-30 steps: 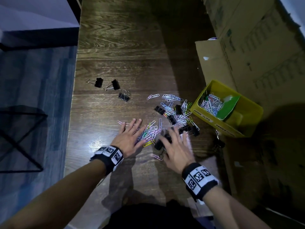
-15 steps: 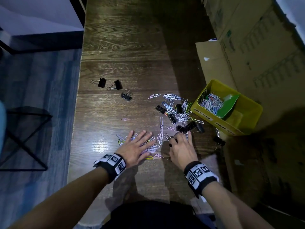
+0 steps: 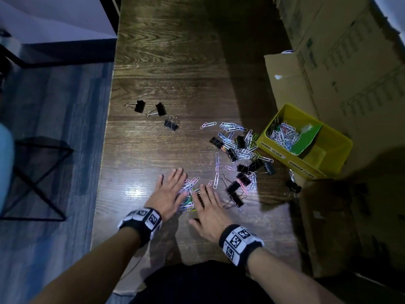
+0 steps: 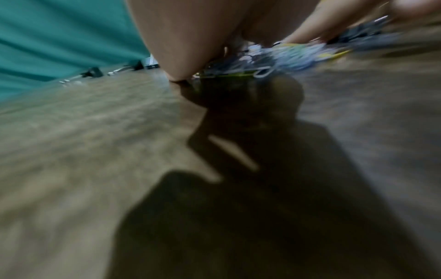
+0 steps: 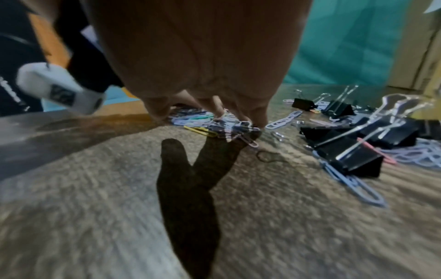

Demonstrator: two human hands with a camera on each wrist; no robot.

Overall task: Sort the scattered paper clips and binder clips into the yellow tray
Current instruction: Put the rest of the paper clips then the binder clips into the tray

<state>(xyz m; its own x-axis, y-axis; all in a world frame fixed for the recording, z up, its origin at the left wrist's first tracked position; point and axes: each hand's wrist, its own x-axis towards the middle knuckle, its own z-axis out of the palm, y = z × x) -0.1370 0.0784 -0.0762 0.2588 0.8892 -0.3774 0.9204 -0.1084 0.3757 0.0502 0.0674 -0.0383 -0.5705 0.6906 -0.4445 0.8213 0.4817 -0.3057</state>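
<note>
Both hands lie flat on the dark wooden table (image 3: 175,62), near its front edge. My left hand (image 3: 173,189) and right hand (image 3: 206,202) press straight fingers onto a small bunch of coloured paper clips (image 3: 189,195) gathered between them. The right wrist view shows the fingertips (image 5: 259,117) resting on that bunch (image 5: 198,120). A larger heap of paper clips and black binder clips (image 3: 238,150) lies farther right. The yellow tray (image 3: 335,154) stands at the right edge. One of its compartments holds paper clips (image 3: 282,134) beside a green divider (image 3: 306,137).
Three black binder clips (image 3: 161,109) lie apart at the far left of the table. Another binder clip (image 3: 292,185) sits by the tray's near corner. Cardboard boxes (image 3: 350,62) line the right side. A black-framed stool (image 3: 32,178) stands on the floor at left.
Both hands have slid back toward me and closer together, dragging a small bunch of paper clips out of the main heap. The right hand's fingers have flattened.
</note>
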